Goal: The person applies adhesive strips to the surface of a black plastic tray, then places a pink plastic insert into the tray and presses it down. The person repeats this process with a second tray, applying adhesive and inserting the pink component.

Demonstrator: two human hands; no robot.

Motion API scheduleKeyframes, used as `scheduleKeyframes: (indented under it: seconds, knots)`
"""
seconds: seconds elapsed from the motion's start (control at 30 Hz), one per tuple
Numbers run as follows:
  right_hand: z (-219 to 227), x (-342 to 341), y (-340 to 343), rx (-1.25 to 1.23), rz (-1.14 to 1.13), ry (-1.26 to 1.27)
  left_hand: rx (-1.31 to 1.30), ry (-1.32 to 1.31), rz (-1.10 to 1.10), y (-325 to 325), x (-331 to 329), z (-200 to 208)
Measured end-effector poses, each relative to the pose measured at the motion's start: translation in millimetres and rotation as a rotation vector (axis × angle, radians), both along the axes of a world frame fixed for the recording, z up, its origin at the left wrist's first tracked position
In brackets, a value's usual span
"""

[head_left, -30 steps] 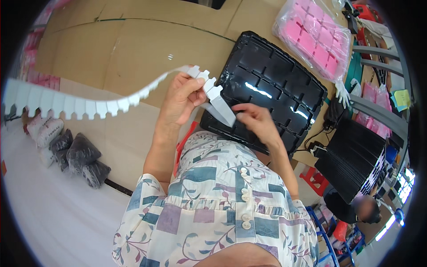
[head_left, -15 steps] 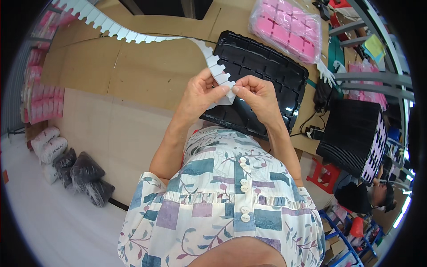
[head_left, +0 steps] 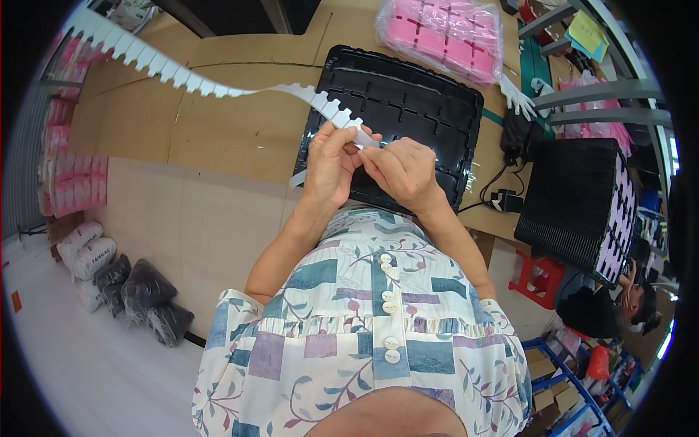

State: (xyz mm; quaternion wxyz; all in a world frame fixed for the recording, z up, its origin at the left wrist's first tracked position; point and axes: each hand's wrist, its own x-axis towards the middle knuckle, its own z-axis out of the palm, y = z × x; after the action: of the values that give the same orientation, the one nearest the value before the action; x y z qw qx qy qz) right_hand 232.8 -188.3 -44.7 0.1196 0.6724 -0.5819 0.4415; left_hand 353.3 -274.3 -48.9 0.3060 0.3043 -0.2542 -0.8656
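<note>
A long white strip with notched tabs along one edge (head_left: 171,71) runs from the far left across the table to my hands. Its near end is pinched between the thumb and fingers of my left hand (head_left: 331,164). Close beside it, my right hand (head_left: 404,171) has its fingers closed on the tip of the same strip. Both hands are over the near part of a black plastic tray (head_left: 408,95), whose floor is divided by ridges. A short pale piece (head_left: 297,179) shows at the tray's left edge, left of my wrist.
Plastic-wrapped pink trays (head_left: 444,36) lie beyond the black tray. White gloves (head_left: 517,98) and a black adapter with cables (head_left: 506,200) are to the right. A stack of black trays (head_left: 568,204) stands farther right, near a red stool (head_left: 535,280). Bags (head_left: 145,284) sit on the floor at left.
The strip's end has turned and is now more covered by my fingers. My right hand has rolled over, knuckles up. The whole view has shifted slightly.
</note>
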Motion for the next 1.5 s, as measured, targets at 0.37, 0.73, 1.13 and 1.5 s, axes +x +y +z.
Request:
scheduleKeyframes:
  seconds: [0.37, 0.73, 1.13, 1.5]
  knots:
    - [-100.6, -206.0, 67.3, 0.597, -0.557, -0.556, -0.483, -0.44, -0.475, 16.0, 21.8, 0.9]
    - [-102.6, -231.7, 36.0, 0.743, -0.381, -0.178, -0.537, -0.461, -0.493, 31.8, 10.7, -6.4]
    - [-116.7, -236.4, 40.1, 0.67, -0.375, -0.005, -0.516, -0.478, -0.547, 38.4, 2.4, -16.5]
    - [-144.3, -226.5, 40.1, 0.422, -0.428, 0.361, -0.507, -0.436, -0.552, 42.9, -2.3, -23.9]
